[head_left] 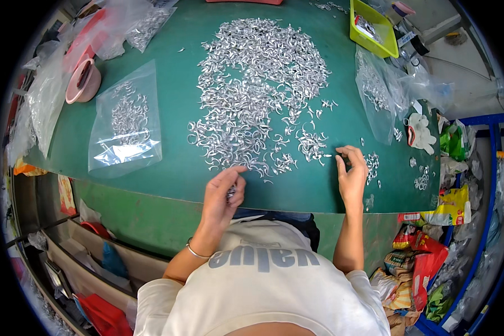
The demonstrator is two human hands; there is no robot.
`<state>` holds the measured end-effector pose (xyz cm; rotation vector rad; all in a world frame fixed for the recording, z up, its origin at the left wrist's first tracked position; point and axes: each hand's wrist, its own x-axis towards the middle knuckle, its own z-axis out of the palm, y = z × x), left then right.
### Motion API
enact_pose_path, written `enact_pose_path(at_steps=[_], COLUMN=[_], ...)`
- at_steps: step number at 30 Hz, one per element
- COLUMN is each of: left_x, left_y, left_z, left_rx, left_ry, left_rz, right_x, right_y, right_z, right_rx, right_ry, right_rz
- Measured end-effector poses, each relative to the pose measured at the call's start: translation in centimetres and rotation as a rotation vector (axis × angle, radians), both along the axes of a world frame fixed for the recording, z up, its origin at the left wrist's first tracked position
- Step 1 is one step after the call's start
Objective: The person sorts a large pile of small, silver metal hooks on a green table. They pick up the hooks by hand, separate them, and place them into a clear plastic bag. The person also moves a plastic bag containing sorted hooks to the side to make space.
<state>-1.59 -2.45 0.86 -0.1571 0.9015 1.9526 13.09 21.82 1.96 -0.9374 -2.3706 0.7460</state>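
From my end, the left hand curls around a few metal pieces at the near fringe of the mid-table heap; the right hand, thumb and fingertips parted, is beside strays. I judge a loosening left palm could drop pieces over the table's near edge; green surface between hands gives sliding room.

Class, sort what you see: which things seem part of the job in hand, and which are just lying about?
Seem part of the job:
Left hand, holding metal pieces
Right hand, near loose pieces
Large heap of curved metal pieces
Clear bag of similar pieces

Seem just lying about:
White glove
Pink bowl
Yellow-green basket
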Motion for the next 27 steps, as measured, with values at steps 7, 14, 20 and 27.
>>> enact_pose_path(at_steps=[7,14,20,27], left_x=[1.4,1.6,1.9,1.8], left_y=[1.9,2.3,2.3,2.0], left_z=[-0.2,-1.0,-1.4,-1.5], left_rx=[0.035,0.174,0.209,0.178], left_ry=[-0.292,-0.45,-0.483,-0.469], left_rz=[-0.166,-0.193,-0.203,-0.192], right_x=[-0.4,-0.3,-1.4,1.1], right_y=[-1.0,-1.0,-2.5,-0.5], right_z=[-0.9,-0.9,-1.8,0.1], right_rx=[0.248,0.16,0.245,-0.059], right_ry=[-0.084,-0.019,-0.113,-0.015], right_rz=[0.106,0.114,0.13,0.061])
